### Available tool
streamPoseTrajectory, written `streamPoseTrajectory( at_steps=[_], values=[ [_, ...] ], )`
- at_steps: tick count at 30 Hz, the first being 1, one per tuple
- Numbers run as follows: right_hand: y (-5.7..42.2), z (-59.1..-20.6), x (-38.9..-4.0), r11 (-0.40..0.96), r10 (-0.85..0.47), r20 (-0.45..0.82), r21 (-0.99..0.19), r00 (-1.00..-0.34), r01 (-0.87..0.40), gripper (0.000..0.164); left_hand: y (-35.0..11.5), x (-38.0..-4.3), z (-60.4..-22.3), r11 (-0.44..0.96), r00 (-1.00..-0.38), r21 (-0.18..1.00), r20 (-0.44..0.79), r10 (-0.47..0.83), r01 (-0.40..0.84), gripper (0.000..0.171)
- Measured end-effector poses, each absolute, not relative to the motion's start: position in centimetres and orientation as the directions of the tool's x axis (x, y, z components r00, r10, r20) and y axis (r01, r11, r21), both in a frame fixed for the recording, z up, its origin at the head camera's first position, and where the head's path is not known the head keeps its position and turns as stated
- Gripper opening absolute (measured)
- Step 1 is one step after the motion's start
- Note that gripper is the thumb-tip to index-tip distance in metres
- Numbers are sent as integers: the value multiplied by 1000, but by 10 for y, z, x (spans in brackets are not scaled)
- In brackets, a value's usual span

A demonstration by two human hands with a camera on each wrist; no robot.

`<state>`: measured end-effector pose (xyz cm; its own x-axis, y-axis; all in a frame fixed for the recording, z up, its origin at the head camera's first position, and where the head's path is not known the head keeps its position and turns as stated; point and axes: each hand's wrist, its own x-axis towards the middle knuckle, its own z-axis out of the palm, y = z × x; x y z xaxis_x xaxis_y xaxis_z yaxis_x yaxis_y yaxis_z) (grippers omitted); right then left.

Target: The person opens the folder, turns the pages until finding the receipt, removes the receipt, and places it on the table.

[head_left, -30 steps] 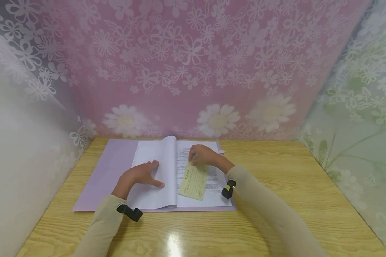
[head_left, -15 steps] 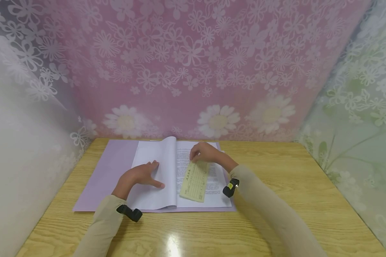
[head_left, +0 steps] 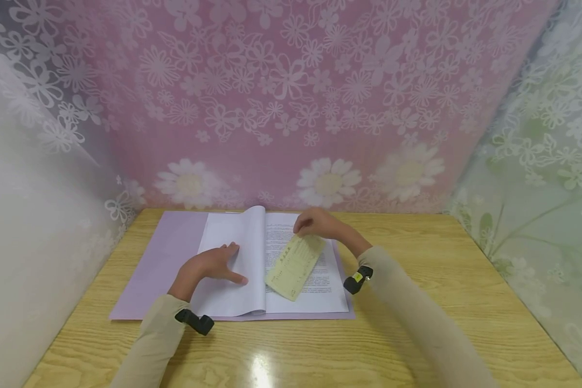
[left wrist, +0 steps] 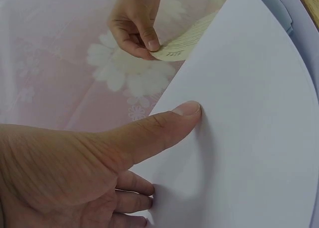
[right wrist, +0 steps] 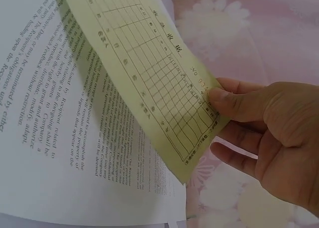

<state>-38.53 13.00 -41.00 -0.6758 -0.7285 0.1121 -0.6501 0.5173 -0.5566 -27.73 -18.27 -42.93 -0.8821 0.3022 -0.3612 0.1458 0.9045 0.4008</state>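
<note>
My right hand [head_left: 317, 222] pinches a yellow receipt slip [head_left: 296, 267] by its far end, thumb on top. The slip, printed with lines and a red number in the right wrist view, hangs tilted over a page of printed text [head_left: 327, 296]. My left hand [head_left: 215, 264] lies spread on the turned-over white pages [left wrist: 259, 118], its thumb and fingers pressing them down to the left. These pages bulge in a curl along the middle. Below them is an open lilac folder [head_left: 147, 269].
The folder lies on a wooden table [head_left: 441, 291]. Pink flowered cloth [head_left: 291, 108] stands behind the table's back edge, with pale flowered cloth [head_left: 553, 161] on the right side and a whitish wall of cloth on the left.
My right hand has moved up and to the right with the receipt slip, which has lifted and turned at a slant. The left hand has stayed in place.
</note>
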Motion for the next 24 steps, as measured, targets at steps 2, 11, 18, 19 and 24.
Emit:
streamPoseTrajectory(
  at_steps=[2,11,18,19,24],
  values=[
    [134,-407,-385,507,-721,113,-586,-684,-632,8,-183,-278,-429,907,-883,394,-361,299,147,114],
    [152,-393,-384,503,-689,102,-646,-718,-574,8,-183,-277,-429,906,-883,398,-361,298,143,114],
    [165,-387,-386,477,-659,98,-712,-746,-515,9,-182,-276,-426,901,-882,410,-360,303,142,114],
    [167,-387,-387,467,-657,104,-721,-747,-511,10,-182,-275,-426,900,-882,412,-360,304,142,114],
    [177,-383,-386,453,-612,119,-758,-782,-470,13,-182,-275,-426,900,-883,409,-356,306,147,113]
  ],
)
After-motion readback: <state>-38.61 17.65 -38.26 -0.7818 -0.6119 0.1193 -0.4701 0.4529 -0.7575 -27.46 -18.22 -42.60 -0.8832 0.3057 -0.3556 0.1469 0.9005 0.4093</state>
